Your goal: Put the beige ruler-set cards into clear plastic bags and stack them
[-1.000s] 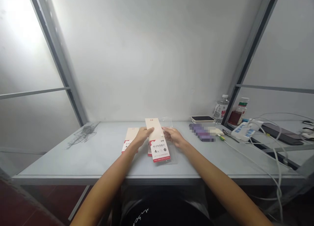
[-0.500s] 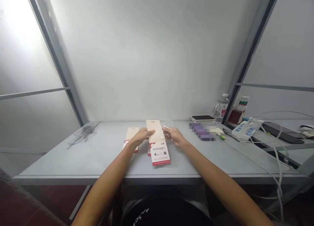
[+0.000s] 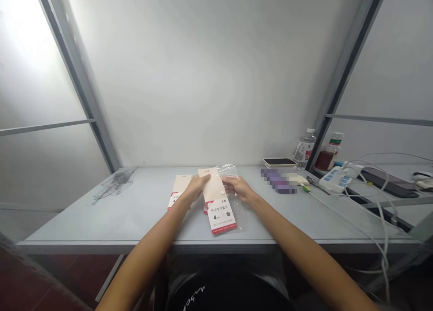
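My left hand is closed on the left edge of a cream, white and red ruler-set packet, its thumb lying on the front. The packet tilts with its printed lower end towards me. Against its right side is a clear plastic bag, which my right hand grips near the packet's upper right edge; some of those fingers are hidden. Left of my left hand a similar packet lies on the table, partly covered by the hand. A red-edged piece shows from behind the held packet.
On the grey table a dark scribble-like patch lies at left. At right are a phone, a blurred purple item, a water bottle, a jar with dark red contents, a power strip and loose white cables.
The held packet has tilted further, its top going left and its lower end coming slightly nearer to me. My left thumb sits closer to its top. The bag now stands out more on the right.
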A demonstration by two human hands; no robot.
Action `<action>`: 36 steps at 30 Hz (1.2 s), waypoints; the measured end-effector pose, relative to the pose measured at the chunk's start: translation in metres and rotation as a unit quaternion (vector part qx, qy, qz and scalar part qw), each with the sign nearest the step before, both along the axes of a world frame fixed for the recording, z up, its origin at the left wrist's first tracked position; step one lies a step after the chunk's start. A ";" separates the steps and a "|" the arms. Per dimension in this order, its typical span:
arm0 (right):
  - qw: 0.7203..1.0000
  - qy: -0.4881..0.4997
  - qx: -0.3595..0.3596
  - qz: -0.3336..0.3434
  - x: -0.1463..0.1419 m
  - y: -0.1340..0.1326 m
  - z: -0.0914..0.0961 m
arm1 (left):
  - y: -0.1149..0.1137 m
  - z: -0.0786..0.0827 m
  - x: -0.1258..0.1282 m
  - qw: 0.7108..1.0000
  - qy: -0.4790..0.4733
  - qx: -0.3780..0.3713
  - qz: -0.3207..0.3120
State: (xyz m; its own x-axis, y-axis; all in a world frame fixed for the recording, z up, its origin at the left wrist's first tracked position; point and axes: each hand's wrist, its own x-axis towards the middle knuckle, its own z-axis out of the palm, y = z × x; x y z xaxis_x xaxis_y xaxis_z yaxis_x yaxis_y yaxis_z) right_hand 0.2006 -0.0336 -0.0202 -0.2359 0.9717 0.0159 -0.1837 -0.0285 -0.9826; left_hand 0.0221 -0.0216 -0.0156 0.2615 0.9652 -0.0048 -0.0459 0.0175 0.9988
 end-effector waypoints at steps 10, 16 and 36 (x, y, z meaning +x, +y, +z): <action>1.000 0.009 0.004 -0.004 0.002 0.006 -0.005 | 0.001 0.003 -0.004 1.000 0.009 0.008 -0.022; 1.000 0.014 0.013 0.017 0.000 0.002 -0.002 | -0.003 0.002 -0.001 0.999 0.020 0.011 -0.035; 0.999 -0.021 -0.005 0.036 0.001 0.002 -0.006 | -0.003 0.000 0.000 0.999 0.027 -0.020 -0.036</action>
